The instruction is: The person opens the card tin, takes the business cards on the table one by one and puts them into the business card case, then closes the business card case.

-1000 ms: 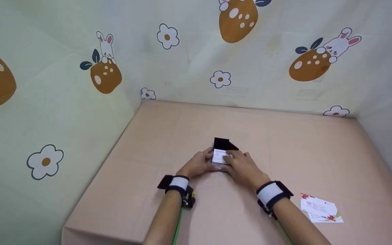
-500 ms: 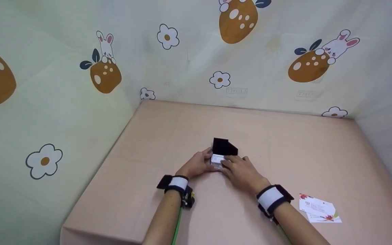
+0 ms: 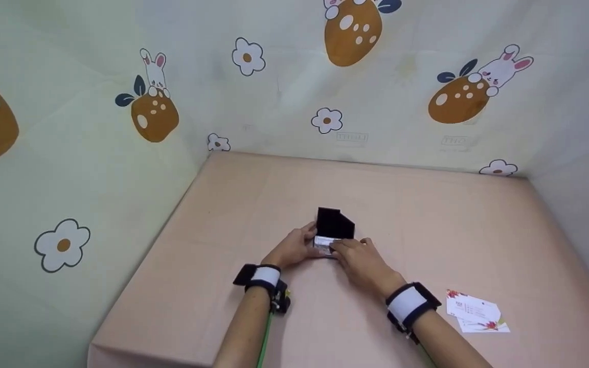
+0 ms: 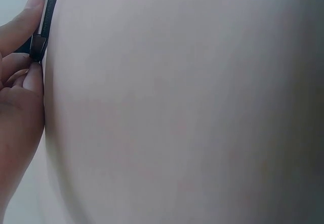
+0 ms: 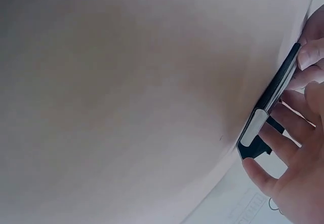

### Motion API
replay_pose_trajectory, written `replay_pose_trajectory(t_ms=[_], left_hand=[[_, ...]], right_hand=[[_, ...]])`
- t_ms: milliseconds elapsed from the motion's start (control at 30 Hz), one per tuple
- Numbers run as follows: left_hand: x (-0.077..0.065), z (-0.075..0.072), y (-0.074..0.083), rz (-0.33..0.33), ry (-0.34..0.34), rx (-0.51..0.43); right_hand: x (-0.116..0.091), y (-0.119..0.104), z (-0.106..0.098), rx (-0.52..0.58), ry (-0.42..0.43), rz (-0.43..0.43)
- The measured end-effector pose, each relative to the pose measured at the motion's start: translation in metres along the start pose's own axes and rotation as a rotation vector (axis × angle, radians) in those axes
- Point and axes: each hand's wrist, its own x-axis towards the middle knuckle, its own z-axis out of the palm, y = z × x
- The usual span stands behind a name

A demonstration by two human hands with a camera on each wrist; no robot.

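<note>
At the middle of the pink table (image 3: pixel 223 214), the left hand (image 3: pixel 294 248) grips the small black flip-lid card case (image 3: pixel 334 225). The white cards (image 3: pixel 323 242), higher a second ago, now sit lower inside under the right hand's (image 3: pixel 358 258) curled fingers. One case; two loose printed cards (image 3: pixel 473 311) lie far right.

a peach tabletop (image 3: pixel 427 214) meets pale walls (image 3: pixel 284 87), seemingly fabric, printed with flowers and rabbits.
</note>
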Motion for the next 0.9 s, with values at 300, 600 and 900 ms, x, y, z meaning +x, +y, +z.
replay_pose_trajectory(t_ms=[300,600,900], left_hand=[[-0.003,-0.001,0.002,-0.006,-0.003,0.042],[-0.001,-0.002,0.004,-0.016,0.001,0.073],[0.001,-0.001,0.001,-0.005,-0.012,0.051]], right_hand=[[-0.002,0.0,-0.007,0.049,-0.014,0.031],[-0.014,0.008,-0.033,0.006,0.01,0.1],[-0.047,0.023,-0.043,-0.066,0.028,0.094]])
